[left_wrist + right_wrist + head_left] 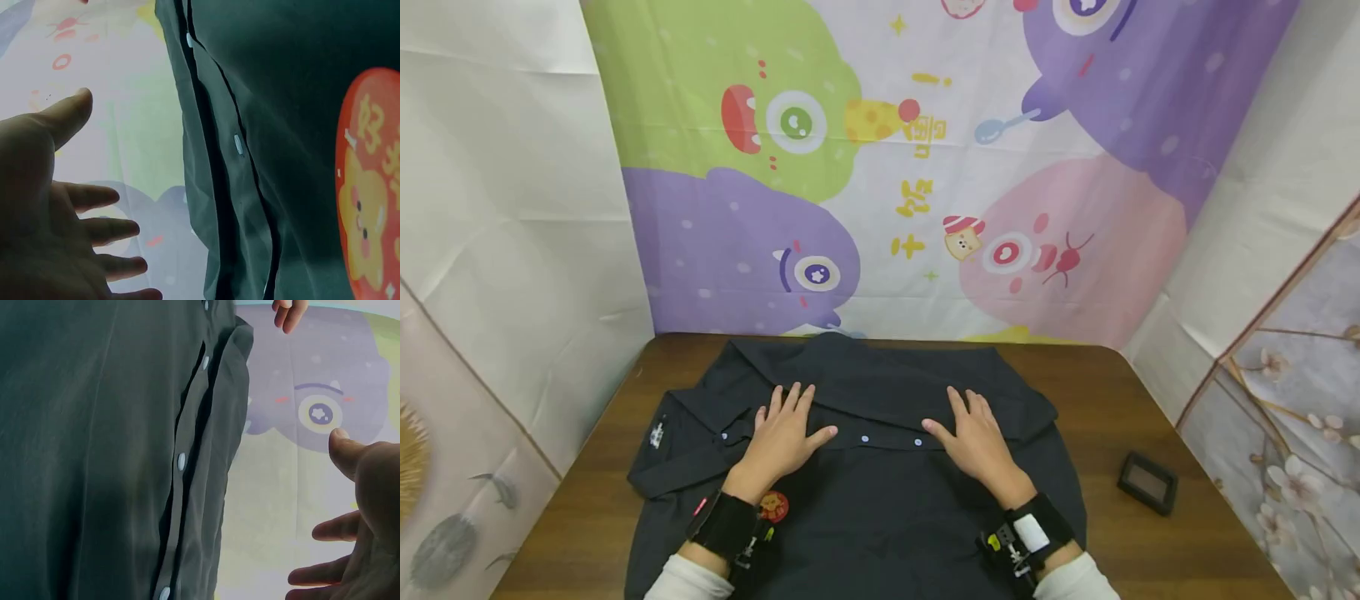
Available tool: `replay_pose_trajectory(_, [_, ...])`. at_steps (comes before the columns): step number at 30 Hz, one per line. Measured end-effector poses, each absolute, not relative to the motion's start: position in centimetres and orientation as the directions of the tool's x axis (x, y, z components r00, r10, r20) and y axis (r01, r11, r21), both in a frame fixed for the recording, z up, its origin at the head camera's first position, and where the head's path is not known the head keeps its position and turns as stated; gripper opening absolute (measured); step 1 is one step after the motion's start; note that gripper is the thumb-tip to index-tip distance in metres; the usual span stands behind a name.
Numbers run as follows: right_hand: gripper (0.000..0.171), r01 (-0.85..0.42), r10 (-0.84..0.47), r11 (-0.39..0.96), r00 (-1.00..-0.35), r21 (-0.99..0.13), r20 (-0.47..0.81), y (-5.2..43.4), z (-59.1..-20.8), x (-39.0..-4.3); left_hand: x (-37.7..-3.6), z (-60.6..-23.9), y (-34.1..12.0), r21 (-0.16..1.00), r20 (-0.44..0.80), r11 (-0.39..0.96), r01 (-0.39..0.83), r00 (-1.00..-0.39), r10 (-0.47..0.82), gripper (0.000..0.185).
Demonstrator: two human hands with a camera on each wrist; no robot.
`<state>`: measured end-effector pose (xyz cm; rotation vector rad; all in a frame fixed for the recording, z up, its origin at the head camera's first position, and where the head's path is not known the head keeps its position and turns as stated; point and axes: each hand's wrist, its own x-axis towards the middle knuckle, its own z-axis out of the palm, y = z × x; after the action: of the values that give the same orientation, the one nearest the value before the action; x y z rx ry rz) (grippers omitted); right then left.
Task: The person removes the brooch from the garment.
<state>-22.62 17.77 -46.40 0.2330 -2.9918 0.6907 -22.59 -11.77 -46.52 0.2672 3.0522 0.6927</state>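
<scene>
A dark button-up shirt (880,517) lies spread over the table, its upper part folded across itself at the far side. Small pale buttons (865,438) run sideways along its placket, also visible as a button (238,144) in the left wrist view and a button (182,461) in the right. Over the shirt's left half is my left hand (781,440), fingers spread and pointing away from me. My right hand (979,442) is over the right half, likewise with straight, parted fingers. Neither holds anything. A round red badge with a cartoon figure (773,506) shows beside the left wrist.
On the brown wooden table (1202,542), a small black rectangular frame-like object (1148,483) lies right of the shirt. A cartoon-printed cloth (880,308) hangs behind the far edge. White sheets (512,167) stand along both sides.
</scene>
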Motion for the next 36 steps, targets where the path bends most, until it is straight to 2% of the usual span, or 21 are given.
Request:
replay_pose_trajectory(6, [0.076,-0.179,-0.161,0.879,-0.984,-0.443,0.077,17.0,-46.2,-22.6,-22.5,-46.3,-12.1,0.430,0.007,0.883,0.188,-0.979,0.205,0.078])
replay_pose_trajectory(18, [0.073,-0.243,-0.214,0.854,-0.970,-0.461,0.114,15.8,-46.3,-21.9,-21.8,-46.9,-12.8,0.443,0.024,0.871,0.211,-0.974,0.224,0.076])
replay_pose_trajectory(27, [0.069,-0.276,-0.262,0.840,-0.960,-0.468,0.096,14.5,-46.1,-21.6,-21.5,-46.9,-14.1,0.482,0.023,0.830,0.280,-0.951,0.308,0.076])
replay_pose_trajectory(36, [0.067,-0.309,-0.320,0.809,-0.945,-0.500,0.066,12.8,-46.4,-21.5,-20.9,-47.1,-15.2,0.494,-0.013,0.829,0.262,-0.951,0.308,0.077])
